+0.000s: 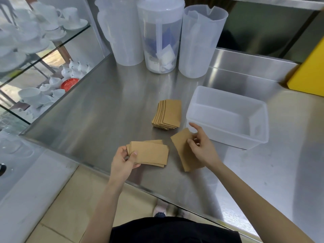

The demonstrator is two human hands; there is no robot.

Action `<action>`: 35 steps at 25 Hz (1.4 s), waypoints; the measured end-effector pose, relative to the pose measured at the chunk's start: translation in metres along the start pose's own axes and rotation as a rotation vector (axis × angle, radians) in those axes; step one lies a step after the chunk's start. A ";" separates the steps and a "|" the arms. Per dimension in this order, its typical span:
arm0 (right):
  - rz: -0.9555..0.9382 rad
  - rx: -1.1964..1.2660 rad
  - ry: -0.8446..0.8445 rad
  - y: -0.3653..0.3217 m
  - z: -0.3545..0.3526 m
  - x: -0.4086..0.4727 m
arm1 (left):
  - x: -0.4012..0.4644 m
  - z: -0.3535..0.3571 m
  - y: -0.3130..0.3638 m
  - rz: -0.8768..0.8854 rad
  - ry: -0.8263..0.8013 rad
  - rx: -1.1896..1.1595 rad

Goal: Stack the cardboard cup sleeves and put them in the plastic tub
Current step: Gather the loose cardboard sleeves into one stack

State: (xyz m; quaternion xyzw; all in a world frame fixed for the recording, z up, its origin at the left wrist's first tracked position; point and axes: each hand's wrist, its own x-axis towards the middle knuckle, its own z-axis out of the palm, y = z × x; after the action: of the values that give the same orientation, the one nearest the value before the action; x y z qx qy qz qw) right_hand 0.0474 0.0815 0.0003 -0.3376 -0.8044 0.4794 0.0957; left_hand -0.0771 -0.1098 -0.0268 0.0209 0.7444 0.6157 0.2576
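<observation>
Counted on the steel counter [105, 109]: three groups of cardboard cup sleeves, namely a fanned pile [167, 114] at centre, a small stack [149, 153] at near left and a single sleeve [184, 149] at near right; exact sleeve totals in the two stacks not countable. One plastic tub [228, 116] at right; three tall translucent pitchers at far centre: left [122, 32], middle [160, 37], right [199, 42]. Two hands in view, left hand [122, 165] and right hand [203, 148]; one yellow box [310, 71] at far right.
</observation>
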 end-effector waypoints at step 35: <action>0.315 0.490 -0.049 0.032 -0.026 -0.051 | -0.030 0.080 0.026 0.104 -0.488 0.068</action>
State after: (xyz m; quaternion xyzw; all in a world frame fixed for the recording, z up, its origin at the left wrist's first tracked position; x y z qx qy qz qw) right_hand 0.1130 0.0780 -0.0043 -0.4134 -0.6046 0.6762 0.0793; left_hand -0.0259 -0.0410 -0.0009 0.2159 0.6783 0.5796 0.3967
